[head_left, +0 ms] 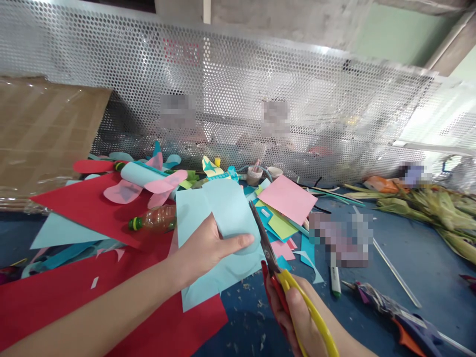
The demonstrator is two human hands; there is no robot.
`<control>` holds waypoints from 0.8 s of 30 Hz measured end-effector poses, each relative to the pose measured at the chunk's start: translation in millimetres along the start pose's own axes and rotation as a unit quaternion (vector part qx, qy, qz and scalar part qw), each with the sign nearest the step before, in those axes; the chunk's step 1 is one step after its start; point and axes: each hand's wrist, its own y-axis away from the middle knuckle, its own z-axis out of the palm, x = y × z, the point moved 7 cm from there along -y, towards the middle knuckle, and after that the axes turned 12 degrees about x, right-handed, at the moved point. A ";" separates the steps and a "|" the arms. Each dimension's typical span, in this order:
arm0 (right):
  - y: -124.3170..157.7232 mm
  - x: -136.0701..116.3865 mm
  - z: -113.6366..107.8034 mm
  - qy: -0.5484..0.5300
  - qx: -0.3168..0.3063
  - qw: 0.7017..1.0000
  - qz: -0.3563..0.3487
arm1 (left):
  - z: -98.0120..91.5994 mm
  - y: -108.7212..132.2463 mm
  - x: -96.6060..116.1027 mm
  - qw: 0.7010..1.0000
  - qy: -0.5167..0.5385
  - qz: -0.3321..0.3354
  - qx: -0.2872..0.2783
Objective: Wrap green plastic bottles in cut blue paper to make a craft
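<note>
My left hand [206, 243] grips a light blue sheet of paper [232, 206], its thumb on top and the other fingers hidden behind the sheet. The sheet's upper part curls and its right edge is rounded. In my right hand [303, 310] is a pair of scissors [273, 255] with yellow and red handles. Their dark blades point up and away, along the paper's right edge; I cannot tell whether they touch it. Red paper [159, 327] lies under my left forearm. A clear plastic bottle [158, 218] with a green and yellow cap rests left of the blue sheet.
A pink square sheet [287, 198] tops several coloured papers and scraps. At the right lie a marker [335, 281], a glue gun [397, 312], a clear stick [394, 270] and dried husks [427, 208]. A perforated metal panel [238, 74] stands behind; cardboard [44, 139] leans at the left.
</note>
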 end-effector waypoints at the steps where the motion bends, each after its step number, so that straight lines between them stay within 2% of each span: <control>1: -3.3 3.3 -1.7 0.026 0.003 1.000 0.002 | 0.2 -0.7 -0.4 1.000 -0.003 0.004 -0.005; 3: -13.0 8.0 -10.7 0.124 0.039 0.991 -0.026 | 0.0 -2.6 -2.6 1.000 -0.015 0.004 -0.014; 5: -23.1 10.2 -23.4 0.240 0.105 0.962 -0.081 | -2.3 -5.0 -6.9 0.999 -0.035 -0.012 -0.016; 7: -30.6 15.1 -31.2 0.317 0.142 0.930 -0.121 | -7.1 -7.4 -12.0 0.998 -0.057 -0.036 -0.007; 10: -38.1 26.4 -34.7 0.399 0.143 0.896 -0.130 | -16.5 -10.0 -19.7 0.992 -0.094 -0.076 0.018; 13: -39.8 24.0 -35.9 0.427 0.144 0.881 -0.142 | -21.8 -11.0 -28.5 0.986 -0.121 -0.116 0.026; 16: -33.7 0.9 -40.2 0.373 0.188 0.885 -0.206 | -13.9 -10.1 -33.9 0.988 -0.093 -0.118 -0.026; 18: -29.6 -9.4 -41.4 0.286 0.186 0.915 -0.213 | -6.0 -8.3 -34.7 0.989 -0.091 -0.089 -0.071; 21: -28.4 -6.4 -30.3 0.092 0.095 0.981 -0.145 | 4.8 -2.4 -35.6 0.981 -0.127 -0.046 -0.142; 24: -28.7 3.8 -21.3 -0.068 0.065 0.993 -0.069 | 14.2 6.4 -34.1 0.966 -0.137 -0.042 -0.215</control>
